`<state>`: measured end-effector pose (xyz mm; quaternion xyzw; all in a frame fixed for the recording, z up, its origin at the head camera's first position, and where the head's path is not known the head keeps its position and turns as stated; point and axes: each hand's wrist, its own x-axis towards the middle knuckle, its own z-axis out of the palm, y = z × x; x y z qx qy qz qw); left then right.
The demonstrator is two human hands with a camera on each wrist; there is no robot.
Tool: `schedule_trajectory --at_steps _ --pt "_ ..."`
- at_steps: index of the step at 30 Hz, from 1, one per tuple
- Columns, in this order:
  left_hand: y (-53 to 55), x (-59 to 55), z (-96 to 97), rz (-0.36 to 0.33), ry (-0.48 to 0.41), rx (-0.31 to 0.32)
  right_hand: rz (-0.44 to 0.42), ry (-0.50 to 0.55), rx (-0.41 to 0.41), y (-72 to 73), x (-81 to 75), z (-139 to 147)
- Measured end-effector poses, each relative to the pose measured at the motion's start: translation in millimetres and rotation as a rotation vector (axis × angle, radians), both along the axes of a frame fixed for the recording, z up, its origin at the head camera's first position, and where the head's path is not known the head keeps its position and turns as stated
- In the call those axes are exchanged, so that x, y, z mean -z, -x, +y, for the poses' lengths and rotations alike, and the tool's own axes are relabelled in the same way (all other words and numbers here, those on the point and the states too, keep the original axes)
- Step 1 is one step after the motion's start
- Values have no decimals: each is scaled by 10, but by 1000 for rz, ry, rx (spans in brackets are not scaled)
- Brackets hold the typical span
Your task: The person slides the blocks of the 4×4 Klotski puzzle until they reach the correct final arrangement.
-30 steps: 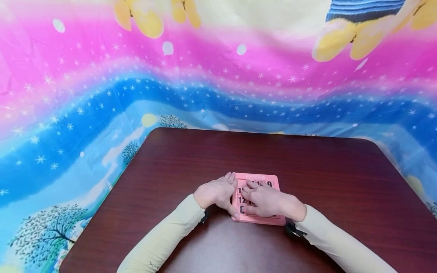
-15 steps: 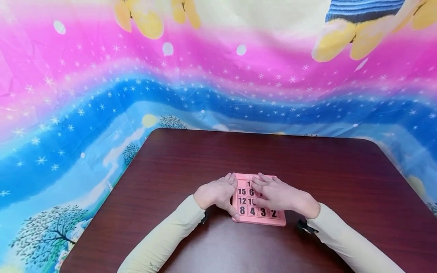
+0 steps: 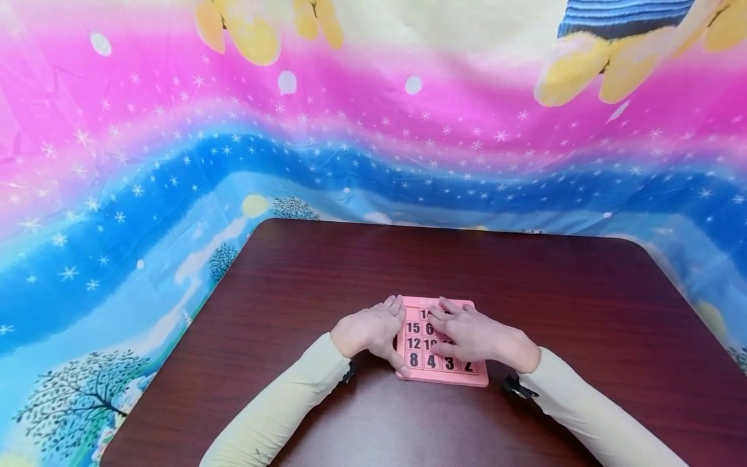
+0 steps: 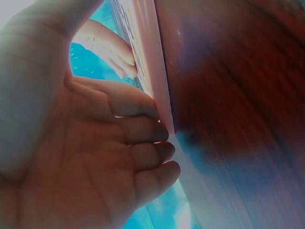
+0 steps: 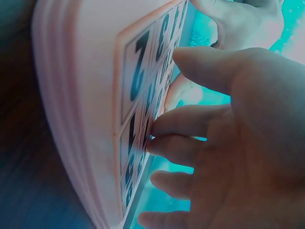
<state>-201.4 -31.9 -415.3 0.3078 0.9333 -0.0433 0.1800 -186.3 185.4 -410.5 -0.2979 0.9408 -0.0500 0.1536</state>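
A pink sliding number puzzle (image 3: 439,379) lies flat on the table, its square tiles printed with black numerals. At its far left corner, one tile space (image 3: 412,314) has no tile in it. My left hand (image 3: 372,329) rests along the puzzle's left edge, fingers at the far corner and thumb at the near one. In the left wrist view its fingertips (image 4: 167,150) meet the pink side. Spread over the right half is my right hand (image 3: 475,332), covering several tiles there. The right wrist view has its index and middle fingertips (image 5: 155,136) right at the tile faces.
The dark brown wooden table (image 3: 327,272) extends around the puzzle on all sides. Behind and beside it hangs a printed cloth (image 3: 362,143) in pink and blue. Each cuff carries a black wrist strap, such as the right one (image 3: 519,387).
My right hand has shifted right from the middle of the puzzle, then slightly back left, uncovering the lower tiles. My left hand and the puzzle stay in place.
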Motion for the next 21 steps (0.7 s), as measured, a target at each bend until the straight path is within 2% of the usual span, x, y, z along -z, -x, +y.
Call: schedule_trajectory --at_steps 8,14,21 --pt "-5 -17 -16 0 2 5 6 28 -43 23 9 -147" --pt "-6 -19 -24 6 -1 15 -7 7 -29 28 14 -267" --pt "-7 -9 -14 -10 -9 -1 8 53 -41 10 19 -115"
